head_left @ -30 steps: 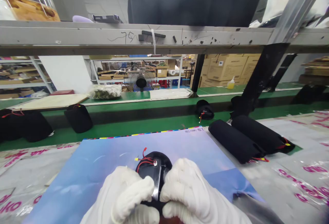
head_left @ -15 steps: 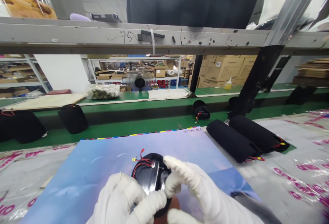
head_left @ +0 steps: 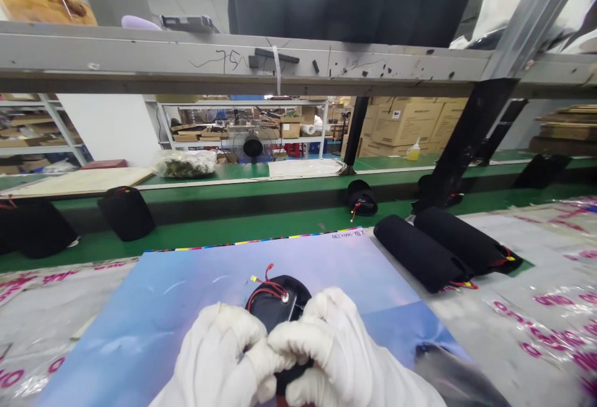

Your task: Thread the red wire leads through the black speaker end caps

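Note:
A black, round-ended piece (head_left: pixel 275 310), with a shiny end face and a dark rim, is on the blue printed sheet in front of me. Red wires (head_left: pixel 268 289) come out of a white grommet in that face and end in yellow and red connectors. White gloves cover both hands. My left hand (head_left: pixel 224 348) grips the near left side of the piece with bent fingers. From the right, my right hand (head_left: pixel 326 345) closes on its near edge, fingertips meeting those of the left. Between them, the lower part of the piece is mostly hidden.
Two black fabric-covered cylinders (head_left: pixel 415 251) lie to the right of the blue sheet (head_left: pixel 186 289). More stand along the green belt (head_left: pixel 256 217), among them a black cylinder (head_left: pixel 125 214) at left and a wired one (head_left: pixel 361 198). A metal shelf beam (head_left: pixel 186 61) crosses above.
My right hand has moved left and down, its fingers closing in beside the left fingertips. The wired end of the black piece has shifted slightly right and is more covered.

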The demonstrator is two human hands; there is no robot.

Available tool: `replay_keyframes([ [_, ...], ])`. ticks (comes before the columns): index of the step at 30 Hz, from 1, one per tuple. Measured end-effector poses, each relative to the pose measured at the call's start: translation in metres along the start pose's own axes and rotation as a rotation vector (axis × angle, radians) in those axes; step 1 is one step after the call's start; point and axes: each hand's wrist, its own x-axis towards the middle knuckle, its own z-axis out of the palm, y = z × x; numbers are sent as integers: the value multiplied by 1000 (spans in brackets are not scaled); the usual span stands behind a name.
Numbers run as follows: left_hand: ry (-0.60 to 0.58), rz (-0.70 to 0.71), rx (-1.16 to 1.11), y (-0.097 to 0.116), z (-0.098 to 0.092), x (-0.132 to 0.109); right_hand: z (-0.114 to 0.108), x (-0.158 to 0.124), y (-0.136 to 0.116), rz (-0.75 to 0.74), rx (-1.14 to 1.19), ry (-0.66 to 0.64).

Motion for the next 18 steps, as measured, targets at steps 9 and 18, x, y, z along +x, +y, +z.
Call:
replay_keyframes([
  [9,104,-150,-373,-12,-2,-7,-1,-8,-2,74,-3,116],
  [18,486,-499,-402,3,-8,-18,-18,7,-8,8,-20,57],
])
